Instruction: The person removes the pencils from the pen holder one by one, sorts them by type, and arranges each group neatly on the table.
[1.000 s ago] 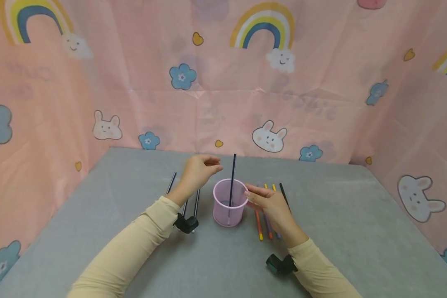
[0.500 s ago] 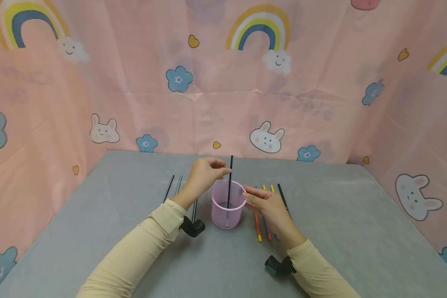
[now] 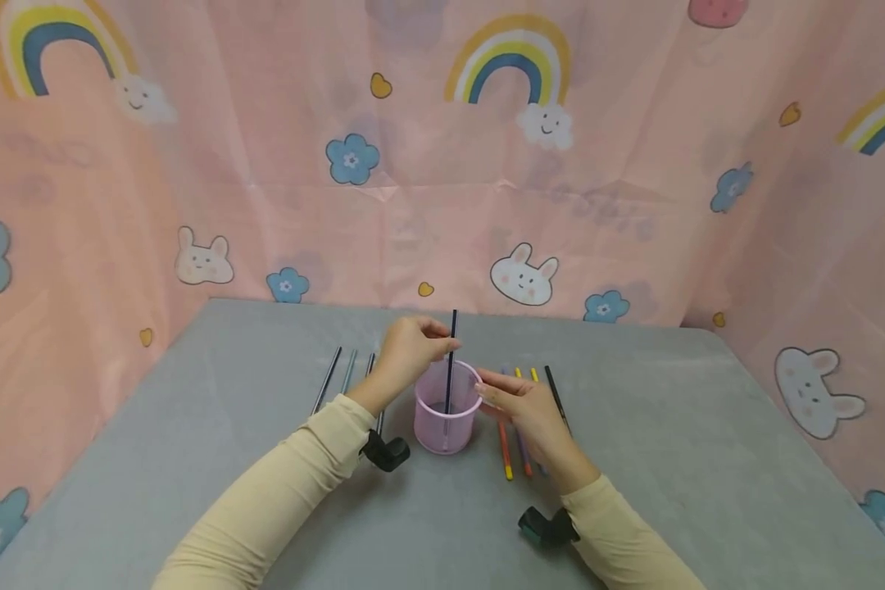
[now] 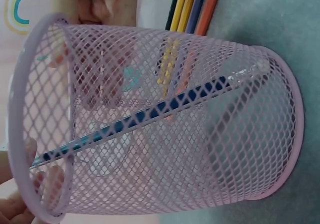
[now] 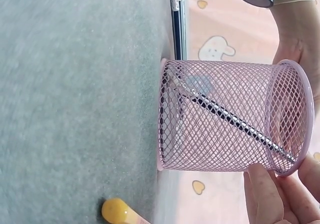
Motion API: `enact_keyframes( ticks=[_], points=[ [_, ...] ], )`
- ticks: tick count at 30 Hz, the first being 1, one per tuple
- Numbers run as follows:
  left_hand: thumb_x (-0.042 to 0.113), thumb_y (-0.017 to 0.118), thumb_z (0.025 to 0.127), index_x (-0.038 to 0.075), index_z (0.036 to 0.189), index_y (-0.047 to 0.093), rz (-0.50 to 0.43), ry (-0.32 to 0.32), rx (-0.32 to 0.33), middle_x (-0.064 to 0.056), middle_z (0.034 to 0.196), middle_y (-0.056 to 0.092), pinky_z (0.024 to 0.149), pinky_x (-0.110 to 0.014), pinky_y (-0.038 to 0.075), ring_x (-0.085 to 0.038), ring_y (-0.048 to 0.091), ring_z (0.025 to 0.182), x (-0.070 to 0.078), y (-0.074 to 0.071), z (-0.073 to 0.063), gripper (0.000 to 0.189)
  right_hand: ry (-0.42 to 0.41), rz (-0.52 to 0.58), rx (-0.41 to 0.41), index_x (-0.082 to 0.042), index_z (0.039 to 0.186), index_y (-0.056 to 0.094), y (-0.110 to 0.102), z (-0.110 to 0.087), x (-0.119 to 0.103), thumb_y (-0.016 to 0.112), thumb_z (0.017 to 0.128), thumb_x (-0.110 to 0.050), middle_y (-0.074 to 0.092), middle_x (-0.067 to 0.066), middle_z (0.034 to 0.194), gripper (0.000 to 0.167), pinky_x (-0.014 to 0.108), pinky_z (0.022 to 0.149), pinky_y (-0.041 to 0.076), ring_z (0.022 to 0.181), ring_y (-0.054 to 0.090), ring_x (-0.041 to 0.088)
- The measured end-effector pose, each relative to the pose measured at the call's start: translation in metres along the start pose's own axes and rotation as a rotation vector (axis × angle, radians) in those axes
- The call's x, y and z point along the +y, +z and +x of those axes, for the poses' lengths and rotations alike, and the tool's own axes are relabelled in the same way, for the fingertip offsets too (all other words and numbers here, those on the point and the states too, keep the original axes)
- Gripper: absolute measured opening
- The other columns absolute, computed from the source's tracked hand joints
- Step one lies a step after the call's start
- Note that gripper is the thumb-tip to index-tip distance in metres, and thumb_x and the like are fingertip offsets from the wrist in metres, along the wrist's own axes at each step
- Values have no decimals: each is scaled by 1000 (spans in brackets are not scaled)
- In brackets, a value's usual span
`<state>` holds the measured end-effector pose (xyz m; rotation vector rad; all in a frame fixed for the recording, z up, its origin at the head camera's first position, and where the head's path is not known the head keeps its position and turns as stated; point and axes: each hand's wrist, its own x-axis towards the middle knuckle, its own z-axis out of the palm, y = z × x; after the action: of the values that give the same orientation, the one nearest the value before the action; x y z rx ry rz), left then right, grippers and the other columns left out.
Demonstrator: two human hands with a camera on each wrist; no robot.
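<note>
A pink mesh pencil cup (image 3: 442,436) stands upright on the grey table. Inside it leans a dark, silver-striped pencil (image 3: 450,381), its upper end rising above the rim; the left wrist view shows its eraser end (image 4: 250,72) at the cup's bottom. Thumb and fingers of my left hand (image 3: 407,351) pinch this pencil just above the rim. On the cup's right side, my right hand (image 3: 537,414) grips the rim, thumb and fingers on either side of the wall, as the right wrist view also shows.
Left of the cup lie several dark and silvery pencils (image 3: 327,381), partly behind my left forearm. To the right, several coloured pencils, including an orange one (image 3: 505,451) and a black one (image 3: 556,400), lie partly under my right hand. A pink printed curtain (image 3: 413,221) hangs behind the table.
My left hand has moved right from beside the pencil and now pinches it. My right hand keeps its grip on the cup, which stays put on the table.
</note>
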<state>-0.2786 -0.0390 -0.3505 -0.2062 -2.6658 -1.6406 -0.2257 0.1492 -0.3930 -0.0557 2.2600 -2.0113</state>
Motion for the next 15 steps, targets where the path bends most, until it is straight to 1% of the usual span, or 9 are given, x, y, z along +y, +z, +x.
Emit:
enact_keyframes(
  ticks=[4,8,13,15],
  points=[
    [19,77,87,3,101,73,-22,1,-4,-13,100,76,75,-31,61,-21,74,85,0,3,-1,22,2,13,2,2,131,62,0,-1,1,66,96,-12,60,19,137,38,30,93,57,120,64,21],
    [19,76,87,3,101,74,-17,15,-7,-12,99,76,73,-28,61,-19,74,84,1,3,0,21,6,12,15,3,130,62,1,0,0,66,95,-11,61,19,136,37,29,91,58,114,66,15],
    [18,76,88,3,102,74,-39,39,16,-13,99,76,71,-28,61,-22,75,83,7,-1,-1,20,7,10,16,2,130,63,1,0,0,66,95,-11,61,19,136,38,30,91,58,110,67,9],
    [17,75,88,3,102,74,-59,46,18,-13,100,77,74,-29,62,-25,76,87,11,-3,-2,20,8,8,15,2,130,63,1,0,0,66,95,-11,61,19,136,38,30,91,58,109,67,8]
  ],
)
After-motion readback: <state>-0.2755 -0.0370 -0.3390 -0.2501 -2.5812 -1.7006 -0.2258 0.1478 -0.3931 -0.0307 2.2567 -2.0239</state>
